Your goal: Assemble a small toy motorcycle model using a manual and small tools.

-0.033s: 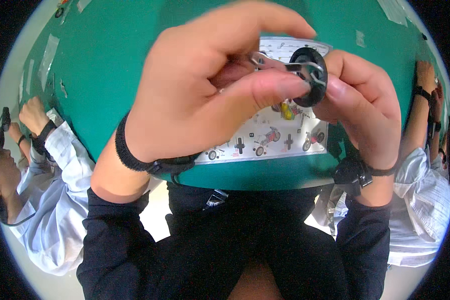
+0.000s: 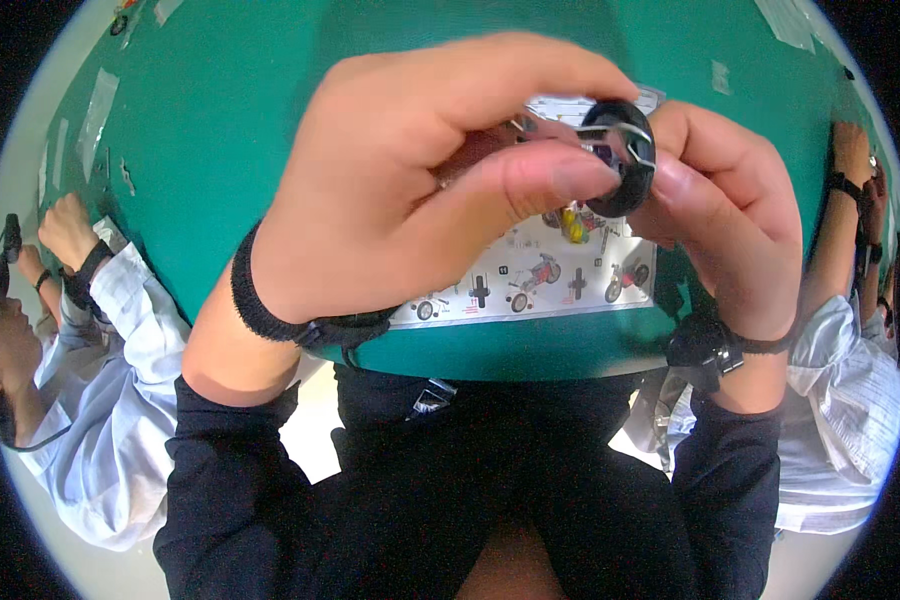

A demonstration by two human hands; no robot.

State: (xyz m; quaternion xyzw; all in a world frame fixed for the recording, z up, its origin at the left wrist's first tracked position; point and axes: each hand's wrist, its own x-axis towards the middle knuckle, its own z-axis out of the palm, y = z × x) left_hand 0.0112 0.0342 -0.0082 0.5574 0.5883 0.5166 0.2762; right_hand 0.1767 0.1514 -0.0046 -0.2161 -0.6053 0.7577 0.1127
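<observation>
A small black toy wheel (image 2: 640,185) is held up over the table, with a thin silvery metal fork piece (image 2: 602,129) against its face. My left hand (image 2: 390,190) is closed on the metal piece, its thumb pressed near the wheel's hub and the index finger arched to the wheel's top edge. From the other side, the fingertips of my right hand (image 2: 740,190) pinch the wheel's right edge. The far end of the metal piece is hidden inside my left hand. Beneath both hands lies a printed instruction sheet (image 2: 560,290) with pictures of a toy motorcycle.
The green table (image 2: 220,130) spreads around the sheet. Clear plastic strips (image 2: 97,120) and tiny metal parts (image 2: 127,178) lie at the left. A person in a pale shirt (image 2: 120,370) sits at the left, and another person's forearm (image 2: 838,220) rests at the right.
My left index finger and the back of that hand have lowered, bringing the fingertip from above the wheel down to its top edge. The right hand stays nearly in place.
</observation>
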